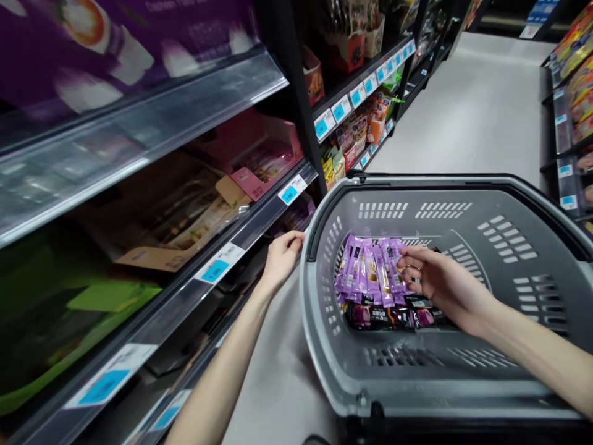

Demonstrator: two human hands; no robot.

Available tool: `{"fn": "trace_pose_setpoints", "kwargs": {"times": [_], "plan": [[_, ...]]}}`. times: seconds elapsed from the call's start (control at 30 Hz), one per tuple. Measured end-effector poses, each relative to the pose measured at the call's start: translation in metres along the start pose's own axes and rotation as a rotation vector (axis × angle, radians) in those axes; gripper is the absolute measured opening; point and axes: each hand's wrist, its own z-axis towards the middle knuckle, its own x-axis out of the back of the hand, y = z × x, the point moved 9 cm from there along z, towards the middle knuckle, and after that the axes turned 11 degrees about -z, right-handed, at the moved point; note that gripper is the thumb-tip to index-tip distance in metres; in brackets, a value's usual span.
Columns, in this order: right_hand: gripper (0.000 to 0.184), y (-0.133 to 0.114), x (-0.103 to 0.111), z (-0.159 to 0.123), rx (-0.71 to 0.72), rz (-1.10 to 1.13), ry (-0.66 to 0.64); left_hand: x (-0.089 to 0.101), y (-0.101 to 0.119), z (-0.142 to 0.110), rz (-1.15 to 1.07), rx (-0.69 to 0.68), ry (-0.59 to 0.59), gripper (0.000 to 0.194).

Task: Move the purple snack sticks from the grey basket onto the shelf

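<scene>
A grey plastic shopping basket (pixel 463 383) sits in front of me on the aisle floor. Inside it lie several purple snack bars (pixel 365 269) on top of dark wrapped bars (pixel 384 316). My right hand (pixel 440 285) reaches into the basket with fingers spread, its fingertips resting on the purple bars at their right side. My left hand (pixel 281 256) is at the basket's left rim, beside the front edge of the shelf, with fingers curled; whether it grips the rim is unclear.
Store shelving (pixel 152 179) with blue price labels (pixel 214 269) runs along my left, holding pink, brown and green product boxes. More shelves stand at the far right (pixel 572 117). A pale floor aisle (pixel 477 105) stretches ahead beyond the basket.
</scene>
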Motion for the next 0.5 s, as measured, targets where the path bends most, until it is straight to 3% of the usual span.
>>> {"fn": "trace_pose_setpoints", "kwargs": {"times": [0.1, 0.17, 0.23, 0.3, 0.37, 0.4, 0.43, 0.5], "plan": [[0.009, 0.016, -0.004, 0.007, -0.021, -0.035, 0.038, 0.017, 0.057, -0.055, -0.102, -0.120, 0.054, 0.020], [0.012, 0.033, -0.006, 0.014, -0.042, -0.091, 0.065, 0.017, 0.119, -0.081, -0.089, -0.312, 0.077, 0.023], [0.014, 0.056, -0.007, 0.021, -0.094, -0.170, 0.088, -0.015, 0.178, -0.094, 0.000, -0.488, -0.124, 0.023], [0.013, 0.074, -0.009, 0.030, -0.085, -0.291, 0.053, -0.066, 0.215, -0.101, 0.171, -0.614, -0.467, 0.023], [0.013, 0.084, -0.008, 0.041, -0.036, -0.462, 0.014, -0.111, 0.211, -0.101, 0.458, -0.605, -0.775, 0.021], [0.014, 0.087, -0.006, 0.048, -0.020, -0.584, 0.009, -0.123, 0.198, -0.095, 0.589, -0.547, -0.845, 0.023], [0.016, 0.087, -0.004, 0.055, 0.012, -0.736, -0.004, -0.130, 0.182, -0.087, 0.698, -0.475, -0.864, 0.026], [0.020, 0.083, -0.004, 0.070, 0.115, -1.077, -0.039, -0.130, 0.155, -0.070, 0.806, -0.400, -0.784, 0.033]]}}
